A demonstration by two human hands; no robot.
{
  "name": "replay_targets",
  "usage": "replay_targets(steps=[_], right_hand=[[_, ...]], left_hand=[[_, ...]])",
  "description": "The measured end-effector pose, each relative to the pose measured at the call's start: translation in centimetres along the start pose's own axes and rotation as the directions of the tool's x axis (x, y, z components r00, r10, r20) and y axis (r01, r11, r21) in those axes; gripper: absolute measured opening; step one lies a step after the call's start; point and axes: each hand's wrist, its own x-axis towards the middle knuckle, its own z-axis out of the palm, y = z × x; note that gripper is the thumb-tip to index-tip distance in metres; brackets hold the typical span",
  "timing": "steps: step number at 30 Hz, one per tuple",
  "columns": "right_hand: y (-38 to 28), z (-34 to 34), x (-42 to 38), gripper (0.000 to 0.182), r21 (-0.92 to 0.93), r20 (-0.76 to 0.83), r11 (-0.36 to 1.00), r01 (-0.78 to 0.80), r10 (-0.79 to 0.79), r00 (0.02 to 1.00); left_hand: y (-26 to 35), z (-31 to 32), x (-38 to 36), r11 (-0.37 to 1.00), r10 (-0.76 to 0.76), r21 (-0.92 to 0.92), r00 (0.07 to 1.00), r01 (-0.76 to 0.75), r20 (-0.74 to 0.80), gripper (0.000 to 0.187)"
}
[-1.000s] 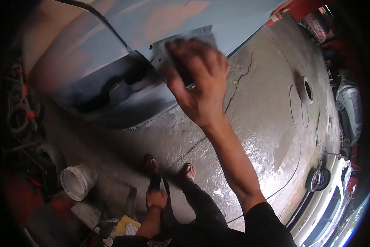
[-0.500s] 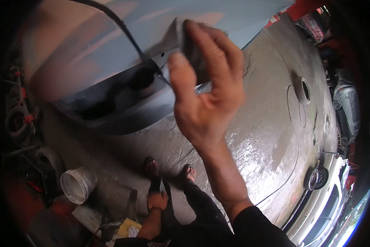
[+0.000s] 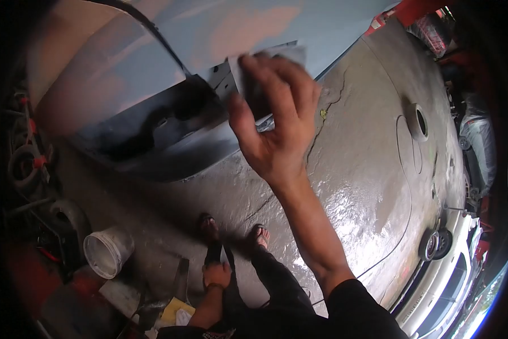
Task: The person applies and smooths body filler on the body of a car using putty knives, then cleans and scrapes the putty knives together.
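Note:
My right hand [image 3: 279, 133] is raised to the lower edge of a car body panel [image 3: 333, 34] with grey and orange-brown patches. Under its fingers is a pale, folded sheet of sandpaper [image 3: 297, 53], pressed by the fingertips against the panel; the thumb stays apart. The fingertips are slightly blurred. My left hand [image 3: 217, 275] lies on my left leg near the knee, its fingers resting over the dark trousers. Left of the sandpaper, a dark opening [image 3: 169, 113] runs along the panel, and a black strip [image 3: 158, 37] crosses the bodywork above it.
A white bucket [image 3: 108, 254] stands on the wet, cracked concrete floor [image 3: 355, 141]. Near my left side lies a yellow sheet [image 3: 176, 311]. A tyre-like ring [image 3: 417, 122], a thin cable [image 3: 403, 175], wheels [image 3: 432, 244] and a white car [image 3: 443, 294] are to the right.
My right hand and the sandpaper have moved slightly left and down across the panel. More of the sheet now shows beyond the fingers. My left hand has stayed on the leg.

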Motion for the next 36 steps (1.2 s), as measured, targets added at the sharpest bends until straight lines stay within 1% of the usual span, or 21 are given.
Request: replay_targets(steps=[2, 3, 5, 8, 9, 11, 12, 14, 17, 18, 20, 21, 23, 26, 28, 30, 34, 36], right_hand=[[-0.3, -1.6, -0.9, 0.052, -0.029, 0.122, 0.998, -0.059, 0.063, 0.991], [0.4, -1.9, -0.2, 0.052, 0.016, 0.045, 0.999, -0.051, 0.05, 0.998], [1.0, -2.4, 2.3, 0.051, 0.089, -0.1, 0.996, -0.026, 0.035, 0.994], [1.1, -2.7, 4.8, 0.05, 0.055, -0.129, 0.998, -0.001, 0.009, 0.992], [1.0, -2.7, 4.5, 0.05, -0.021, -0.087, 1.0, 0.001, -0.003, 0.996], [1.1, -2.1, 3.0, 0.052, -0.1, -0.031, 0.995, 0.024, -0.028, 0.999], [0.7, -2.1, 2.2, 0.048, -0.133, 0.022, 0.991, 0.029, -0.026, 0.999], [1.1, -1.0, 1.0, 0.049, -0.111, -0.013, 0.993, 0.044, -0.046, 0.999], [0.9, -0.1, -0.2, 0.052, -0.067, -0.037, 0.998, 0.002, -0.005, 0.999], [0.6, -0.7, -0.8, 0.053, -0.026, -0.016, 0.998, -0.049, 0.049, 0.999], [-0.1, -1.5, -1.3, 0.053, 0.068, 0.038, 0.99, -0.124, 0.121, 0.992], [-0.1, -1.7, -0.9, 0.054, 0.109, 0.005, 0.981, -0.163, 0.163, 0.987], [-0.9, -1.2, 0.5, 0.054, 0.253, -0.105, 0.93, -0.265, 0.299, 0.949], [-2.7, 1.0, 1.0, 0.052, 0.167, -0.125, 0.949, -0.266, 0.288, 0.949], [-4.6, 0.1, 0.6, 0.05, 0.105, -0.049, 0.956, -0.275, 0.281, 0.958], [-4.4, -2.7, 1.4, 0.045, 0.026, 0.045, 0.97, -0.24, 0.239, 0.97], [-2.0, -4.0, 4.5, 0.046, 0.044, -0.06, 0.983, -0.177, 0.18, 0.982], [-0.9, -2.9, 5.1, 0.045, 0.013, -0.091, 0.994, -0.11, 0.111, 0.99]], left_hand=[[0.2, -0.9, -0.3, 1.0, -0.027, 0.006, 0.997, 0.026, 0.067, 0.058], [0.6, -1.3, 0.2, 0.999, -0.039, 0.002, 0.995, 0.039, 0.092, 0.059], [0.7, -1.4, 0.2, 0.999, -0.038, -0.012, 0.997, 0.039, 0.068, 0.059], [0.4, -1.2, 0.6, 0.999, -0.045, -0.011, 0.997, 0.046, 0.06, 0.059], [0.2, -1.2, 0.9, 0.999, -0.052, -0.011, 0.997, 0.053, 0.061, 0.059], [0.3, -1.8, 0.9, 0.998, -0.048, -0.035, 0.998, 0.049, 0.047, 0.059], [0.5, -2.4, 0.6, 0.998, -0.047, -0.045, 0.998, 0.049, 0.044, 0.059], [0.7, -2.7, 0.6, 0.999, -0.029, -0.042, 0.999, 0.031, 0.041, 0.059], [0.5, -2.3, 0.7, 1.0, -0.001, -0.007, 1.0, 0.001, 0.019, 0.058], [0.4, -2.0, 0.5, 1.0, 0.019, 0.015, 1.0, -0.019, 0.018, 0.058], [0.6, -1.4, 0.9, 1.0, 0.022, 0.016, 0.999, -0.022, -0.032, 0.057], [0.7, -1.3, 0.9, 1.0, 0.021, 0.015, 0.999, -0.021, -0.048, 0.057], [0.7, -1.3, 0.8, 0.999, 0.024, 0.032, 0.998, -0.022, -0.063, 0.056], [1.4, -1.7, 0.6, 0.998, 0.033, 0.061, 0.997, -0.029, -0.065, 0.056], [1.4, -2.0, 1.0, 0.997, 0.036, 0.075, 0.997, -0.03, -0.075, 0.055], [1.5, -2.6, 1.2, 0.996, 0.044, 0.084, 0.996, -0.037, -0.083, 0.055], [1.6, -3.3, 1.6, 0.994, 0.063, 0.089, 0.996, -0.057, -0.064, 0.054], [1.2, -2.7, 1.8, 0.994, 0.084, 0.079, 0.985, -0.072, -0.152, 0.053]])
